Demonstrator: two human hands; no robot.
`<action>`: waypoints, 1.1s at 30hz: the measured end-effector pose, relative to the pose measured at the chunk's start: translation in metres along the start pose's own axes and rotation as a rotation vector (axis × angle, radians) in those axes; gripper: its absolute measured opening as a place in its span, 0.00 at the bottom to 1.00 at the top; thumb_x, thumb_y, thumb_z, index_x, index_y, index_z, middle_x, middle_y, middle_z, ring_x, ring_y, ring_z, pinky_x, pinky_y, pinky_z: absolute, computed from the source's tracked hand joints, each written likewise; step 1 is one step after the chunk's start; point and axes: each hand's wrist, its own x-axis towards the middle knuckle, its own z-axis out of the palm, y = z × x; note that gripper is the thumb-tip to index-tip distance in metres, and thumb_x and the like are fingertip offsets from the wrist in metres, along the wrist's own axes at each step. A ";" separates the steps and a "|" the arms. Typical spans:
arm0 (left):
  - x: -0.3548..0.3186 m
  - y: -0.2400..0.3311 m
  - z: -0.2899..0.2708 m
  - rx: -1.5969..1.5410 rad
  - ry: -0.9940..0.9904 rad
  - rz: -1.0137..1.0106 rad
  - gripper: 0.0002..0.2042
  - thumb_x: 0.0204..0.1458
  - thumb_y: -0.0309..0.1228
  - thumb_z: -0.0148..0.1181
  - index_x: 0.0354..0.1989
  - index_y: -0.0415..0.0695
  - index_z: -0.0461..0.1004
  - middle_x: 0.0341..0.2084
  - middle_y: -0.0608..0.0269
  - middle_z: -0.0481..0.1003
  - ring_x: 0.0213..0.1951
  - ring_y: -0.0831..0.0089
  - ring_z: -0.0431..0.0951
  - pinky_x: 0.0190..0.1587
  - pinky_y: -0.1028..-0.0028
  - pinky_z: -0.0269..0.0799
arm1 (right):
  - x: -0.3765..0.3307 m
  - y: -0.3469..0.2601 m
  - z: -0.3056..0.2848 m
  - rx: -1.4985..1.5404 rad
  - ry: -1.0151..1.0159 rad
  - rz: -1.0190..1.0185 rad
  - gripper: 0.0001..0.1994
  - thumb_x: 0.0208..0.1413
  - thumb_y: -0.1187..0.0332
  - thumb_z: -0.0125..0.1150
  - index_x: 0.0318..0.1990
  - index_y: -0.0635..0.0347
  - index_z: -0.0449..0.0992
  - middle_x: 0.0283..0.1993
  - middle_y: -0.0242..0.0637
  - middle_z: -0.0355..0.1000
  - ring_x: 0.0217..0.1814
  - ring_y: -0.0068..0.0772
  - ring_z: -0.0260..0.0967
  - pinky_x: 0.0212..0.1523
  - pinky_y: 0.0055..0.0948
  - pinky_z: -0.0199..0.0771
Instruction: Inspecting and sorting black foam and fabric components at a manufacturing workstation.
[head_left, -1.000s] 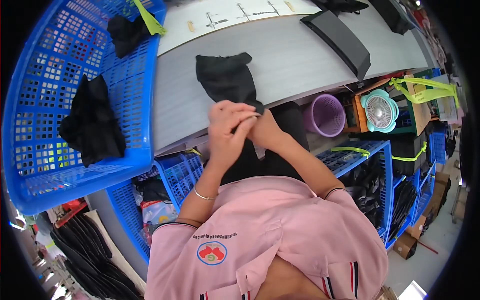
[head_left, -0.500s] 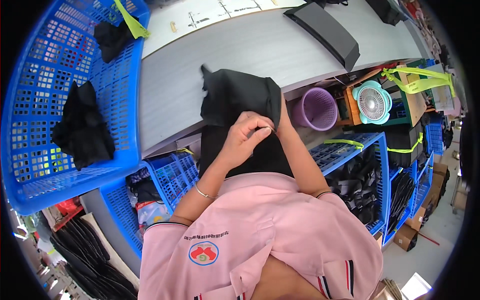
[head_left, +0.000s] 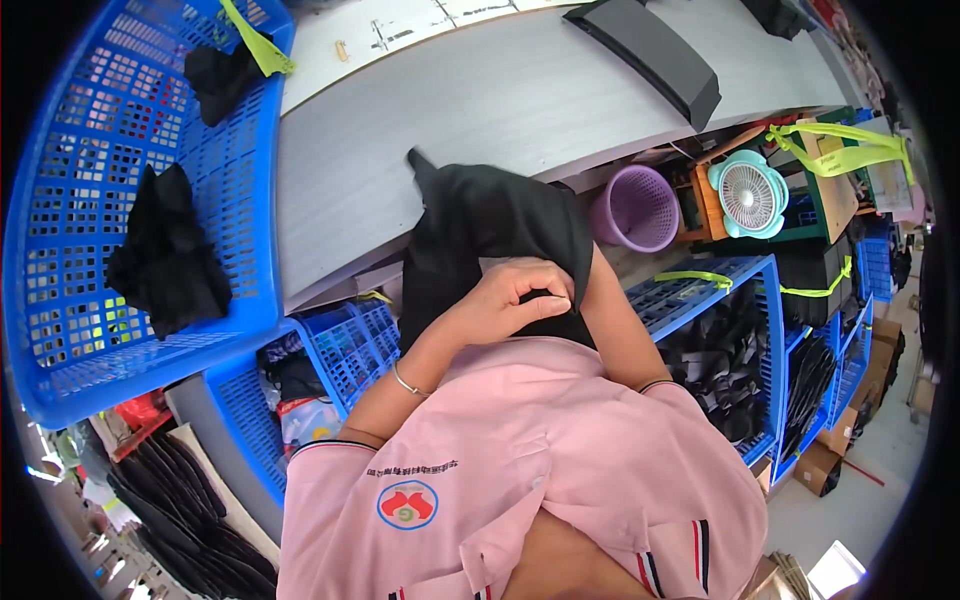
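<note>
A piece of black fabric (head_left: pixel 505 210), perhaps a sewn pouch or cover, hangs over the near edge of the grey table, close to my body. My left hand (head_left: pixel 520 295) is closed at its lower right edge, thumb and curled fingers pinched together there. My right forearm rises to the same edge, but the fabric covers the hand, so its fingers cannot be seen. One narrow black tip of the fabric sticks up at its upper left. Black cloth also lies over my lap, and I cannot tell where the two pieces part.
A blue crate (head_left: pixel 255 225) with black fabric pieces (head_left: pixel 170 250) stands at left. On the grey table (head_left: pixel 400 115) lies a long black angled panel (head_left: pixel 650 55). To the right are a purple basket (head_left: pixel 638 210), a turquoise fan (head_left: pixel 748 195) and a blue crate of black pieces (head_left: pixel 715 365).
Both hands and the black fabric have come nearer my body and slightly to the right. The fabric has drooped and turned, and my right hand has gone further behind it.
</note>
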 end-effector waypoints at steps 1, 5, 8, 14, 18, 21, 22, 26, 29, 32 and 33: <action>0.000 0.000 0.000 0.000 -0.002 -0.003 0.10 0.59 0.33 0.57 0.28 0.41 0.72 0.35 0.65 0.78 0.39 0.70 0.75 0.52 0.68 0.66 | 0.001 -0.002 0.006 -0.037 0.017 0.000 0.17 0.63 0.72 0.52 0.58 0.68 0.65 0.56 0.42 0.69 0.56 0.29 0.69 0.54 0.27 0.71; -0.001 -0.002 0.004 0.077 0.071 0.093 0.09 0.59 0.33 0.58 0.29 0.42 0.73 0.35 0.65 0.78 0.39 0.71 0.75 0.52 0.68 0.65 | -0.002 -0.010 0.010 -0.194 0.077 0.001 0.19 0.64 0.72 0.51 0.60 0.68 0.63 0.60 0.43 0.67 0.59 0.30 0.68 0.57 0.28 0.70; -0.004 -0.004 0.010 0.072 0.035 0.083 0.08 0.58 0.32 0.60 0.29 0.42 0.74 0.35 0.64 0.79 0.40 0.69 0.75 0.51 0.68 0.66 | 0.006 -0.020 0.015 -0.316 0.121 -0.006 0.20 0.65 0.71 0.51 0.63 0.68 0.62 0.62 0.44 0.66 0.61 0.30 0.67 0.60 0.29 0.68; -0.011 0.006 0.032 0.161 -0.156 0.126 0.05 0.55 0.30 0.64 0.31 0.43 0.77 0.34 0.62 0.80 0.42 0.67 0.76 0.50 0.69 0.68 | -0.037 -0.014 0.022 -0.046 0.185 -0.107 0.22 0.66 0.71 0.48 0.66 0.70 0.59 0.65 0.45 0.65 0.63 0.31 0.67 0.61 0.29 0.69; -0.005 0.028 0.032 0.215 0.560 0.149 0.09 0.50 0.30 0.68 0.38 0.42 0.78 0.40 0.62 0.78 0.43 0.65 0.76 0.52 0.68 0.68 | -0.066 -0.021 0.001 0.511 0.026 -0.265 0.25 0.68 0.69 0.47 0.69 0.69 0.56 0.69 0.46 0.61 0.64 0.31 0.67 0.61 0.28 0.69; 0.015 0.031 0.011 0.650 0.883 0.168 0.13 0.49 0.30 0.69 0.43 0.43 0.78 0.46 0.60 0.77 0.49 0.66 0.73 0.54 0.68 0.67 | -0.083 -0.030 0.012 0.402 0.069 -0.344 0.25 0.66 0.69 0.49 0.69 0.65 0.57 0.68 0.45 0.62 0.65 0.33 0.65 0.63 0.27 0.67; 0.020 0.030 0.008 0.614 0.881 0.145 0.12 0.49 0.30 0.69 0.42 0.44 0.79 0.47 0.61 0.77 0.53 0.66 0.71 0.56 0.68 0.65 | -0.082 -0.028 0.009 -0.028 0.067 -0.497 0.26 0.65 0.70 0.50 0.70 0.63 0.58 0.69 0.44 0.62 0.66 0.33 0.64 0.63 0.28 0.66; 0.016 0.014 -0.005 0.520 0.785 0.120 0.07 0.53 0.31 0.66 0.39 0.44 0.78 0.53 0.62 0.73 0.50 0.67 0.71 0.56 0.69 0.64 | -0.093 -0.020 0.013 -0.162 0.138 -0.564 0.26 0.62 0.72 0.53 0.68 0.62 0.60 0.68 0.41 0.64 0.63 0.31 0.67 0.62 0.28 0.67; 0.013 0.007 -0.011 0.044 0.856 0.113 0.04 0.54 0.30 0.64 0.33 0.44 0.77 0.52 0.57 0.73 0.56 0.64 0.68 0.59 0.67 0.62 | -0.102 -0.024 0.008 -0.663 0.304 -0.910 0.27 0.57 0.75 0.56 0.66 0.61 0.64 0.63 0.40 0.70 0.59 0.33 0.72 0.60 0.30 0.69; 0.003 0.012 -0.027 0.088 0.764 0.060 0.04 0.52 0.28 0.63 0.33 0.42 0.77 0.55 0.55 0.72 0.59 0.61 0.68 0.62 0.66 0.61 | -0.138 -0.073 0.013 -1.082 0.099 -0.871 0.27 0.50 0.76 0.58 0.62 0.60 0.68 0.58 0.41 0.72 0.57 0.39 0.73 0.60 0.32 0.69; 0.002 0.019 -0.024 0.214 0.657 0.012 0.04 0.51 0.27 0.64 0.33 0.42 0.77 0.55 0.54 0.71 0.60 0.60 0.68 0.62 0.66 0.60 | -0.143 -0.075 0.014 -1.122 0.039 -0.812 0.26 0.49 0.75 0.58 0.59 0.61 0.70 0.57 0.42 0.73 0.57 0.41 0.72 0.59 0.32 0.70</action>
